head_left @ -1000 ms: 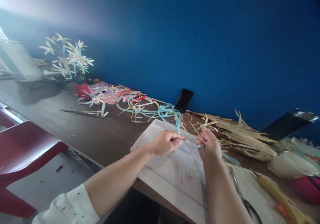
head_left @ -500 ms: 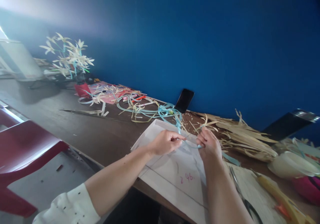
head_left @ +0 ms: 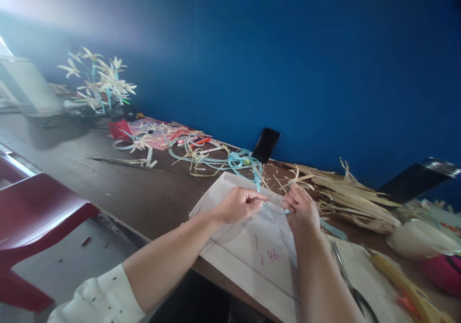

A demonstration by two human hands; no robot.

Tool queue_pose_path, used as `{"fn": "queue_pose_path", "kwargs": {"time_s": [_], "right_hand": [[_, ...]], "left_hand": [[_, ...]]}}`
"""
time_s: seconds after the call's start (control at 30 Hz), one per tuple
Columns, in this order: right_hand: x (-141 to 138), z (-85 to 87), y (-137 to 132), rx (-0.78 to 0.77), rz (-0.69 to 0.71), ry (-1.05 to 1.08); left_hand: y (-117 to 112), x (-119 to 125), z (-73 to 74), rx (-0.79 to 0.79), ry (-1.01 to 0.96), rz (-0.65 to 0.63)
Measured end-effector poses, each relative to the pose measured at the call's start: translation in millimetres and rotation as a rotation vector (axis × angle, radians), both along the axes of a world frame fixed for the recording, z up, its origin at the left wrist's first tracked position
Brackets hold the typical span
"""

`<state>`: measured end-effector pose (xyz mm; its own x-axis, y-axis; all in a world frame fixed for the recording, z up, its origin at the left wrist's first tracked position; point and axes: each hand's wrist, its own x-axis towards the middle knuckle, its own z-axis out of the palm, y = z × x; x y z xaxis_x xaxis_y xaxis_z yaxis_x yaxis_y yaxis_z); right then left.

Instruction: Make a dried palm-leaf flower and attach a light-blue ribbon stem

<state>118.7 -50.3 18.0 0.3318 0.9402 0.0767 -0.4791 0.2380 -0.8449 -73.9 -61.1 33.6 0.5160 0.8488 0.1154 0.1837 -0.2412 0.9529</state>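
Note:
Over a white cardboard box lid [head_left: 245, 251] with pink handwriting, both of my hands work close together. My right hand [head_left: 302, 210] is closed around the base of a pale flower made of dried leaf strips [head_left: 297, 175], whose petals spread above the fingers. My left hand [head_left: 240, 204] pinches with thumb and forefinger at the end of its thin stem. A light blue ribbon [head_left: 275, 211] runs slackly between the two hands. The exact grip inside each hand is partly hidden by the fingers.
Behind the lid lie coiled blue ribbon [head_left: 201, 159], a phone [head_left: 266, 145] leaning on the wall, and dried leaf strips [head_left: 353, 198]. Scissors [head_left: 344, 270] and a yellow glue gun [head_left: 399, 279] are at right. A pot of pale flowers [head_left: 119, 130] stands left, beyond a red chair [head_left: 39, 212].

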Motion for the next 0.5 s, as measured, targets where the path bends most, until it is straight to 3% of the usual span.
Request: {"fn": "queue_pose_path", "kwargs": {"time_s": [0.5], "right_hand": [[0.6, -0.1, 0.8, -0.002, 0.015, -0.013]], "left_hand": [[1.0, -0.1, -2.1, 0.037, 0.052, 0.006]]}}
